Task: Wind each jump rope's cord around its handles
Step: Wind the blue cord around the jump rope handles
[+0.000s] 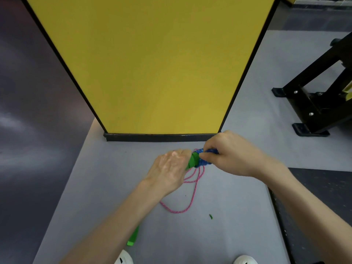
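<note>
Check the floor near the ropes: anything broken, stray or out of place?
One oddity: a small green fragment lies alone on the grey floor, right of the loose pink cord. It matches the green handle wound with blue cord, so perhaps a chip; too small to tell.

Looks like a gym or training hall. Shown by grey rubbery flooring (238,206) under the fingers (211,145), a tall yellow panel (152,63) edged in black just beyond them, bolted black steel rack legs (320,105) well off to their right, a dark speckled mat (314,197) nearer on that side, and a jump rope (194,160) held in them.
</note>
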Demonstrator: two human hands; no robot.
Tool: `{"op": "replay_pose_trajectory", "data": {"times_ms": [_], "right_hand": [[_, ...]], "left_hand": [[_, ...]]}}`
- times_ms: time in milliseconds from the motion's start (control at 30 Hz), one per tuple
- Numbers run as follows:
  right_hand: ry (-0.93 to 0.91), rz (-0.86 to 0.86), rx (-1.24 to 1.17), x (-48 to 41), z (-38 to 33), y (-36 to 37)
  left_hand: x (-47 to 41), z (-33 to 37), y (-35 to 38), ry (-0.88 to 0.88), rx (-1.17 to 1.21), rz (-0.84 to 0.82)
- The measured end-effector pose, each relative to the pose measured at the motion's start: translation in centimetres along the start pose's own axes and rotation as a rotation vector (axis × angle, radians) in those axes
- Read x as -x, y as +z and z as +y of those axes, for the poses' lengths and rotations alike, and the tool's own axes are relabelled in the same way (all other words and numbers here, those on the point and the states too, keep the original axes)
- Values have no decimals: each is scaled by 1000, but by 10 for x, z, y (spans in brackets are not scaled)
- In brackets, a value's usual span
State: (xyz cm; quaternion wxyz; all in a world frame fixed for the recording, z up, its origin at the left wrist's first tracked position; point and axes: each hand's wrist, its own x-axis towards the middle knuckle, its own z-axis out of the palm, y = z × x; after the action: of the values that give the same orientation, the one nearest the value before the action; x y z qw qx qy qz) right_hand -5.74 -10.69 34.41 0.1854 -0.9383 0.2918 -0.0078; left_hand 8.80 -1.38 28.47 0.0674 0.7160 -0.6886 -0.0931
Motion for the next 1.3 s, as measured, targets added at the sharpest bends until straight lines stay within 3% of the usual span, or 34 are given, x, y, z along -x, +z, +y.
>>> {"op": "replay_pose_trajectory", "data": {"times_ms": [100, 233, 367, 533, 600, 700, 800, 933, 1167, 1300], "right_hand": [[-63, -30, -14, 1, 11, -8], [6, -138, -405, -1, 28, -12], [7, -232, -693, -5, 43, -7], [19, -397, -1011, -5, 52, -9], [77, -354, -1082, -7, 65, 2], [314, -11, -1213, -14, 90, 29], [126, -102, -1147, -6, 57, 19], [-19, -40, -1168, -11, 16, 6], [73, 145, -940, -7, 9, 13], [111, 242, -737, -5, 1, 17]], "left_hand": [[1, 2, 2, 175, 40, -56], [2, 3, 0, 325, 171, -135], [3, 11, -5, 347, 434, -209], [2, 14, -20, 304, 670, -179], [1, 15, -25, 235, 801, -157], [2, 15, -28, 144, 1013, -112], [2, 12, -28, 19, 1244, 10], [-3, 13, -31, -109, 1355, 126], [-7, 16, -28, -280, 1471, 233], [-11, 12, -19, -367, 1260, 293]]}}
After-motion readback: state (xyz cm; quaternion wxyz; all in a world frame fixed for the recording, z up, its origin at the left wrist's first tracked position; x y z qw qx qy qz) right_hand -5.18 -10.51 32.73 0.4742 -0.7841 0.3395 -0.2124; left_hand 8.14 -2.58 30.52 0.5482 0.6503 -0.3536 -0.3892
